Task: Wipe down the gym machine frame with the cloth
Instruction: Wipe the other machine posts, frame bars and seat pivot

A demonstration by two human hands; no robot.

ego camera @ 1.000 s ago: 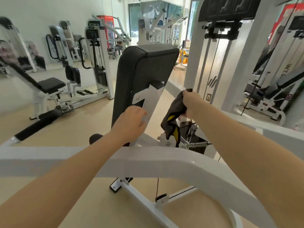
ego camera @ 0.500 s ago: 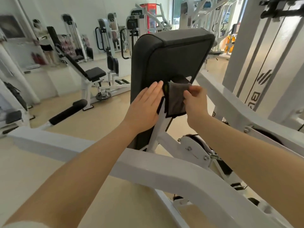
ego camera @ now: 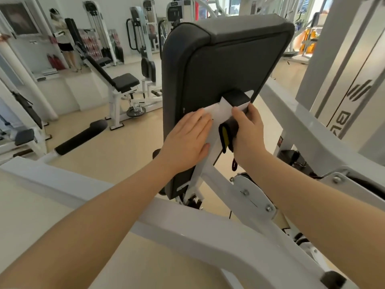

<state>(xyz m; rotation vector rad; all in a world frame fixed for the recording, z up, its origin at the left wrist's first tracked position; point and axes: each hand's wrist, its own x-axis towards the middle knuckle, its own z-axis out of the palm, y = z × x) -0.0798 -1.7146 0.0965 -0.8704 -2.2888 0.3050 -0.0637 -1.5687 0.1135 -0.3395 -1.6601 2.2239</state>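
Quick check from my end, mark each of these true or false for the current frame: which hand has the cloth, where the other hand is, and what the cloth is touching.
1. The right hand grips the cloth. True.
2. The left hand holds a second cloth. False: it lies flat, fingers straight, against the back pad and the white bracket.
3. The cloth is pressed on the white upright post behind the pad. True.
4. The cloth is plain white. False: it is dark with a yellow patch.
5. The cloth lies on the floor. False: it is in the hand.
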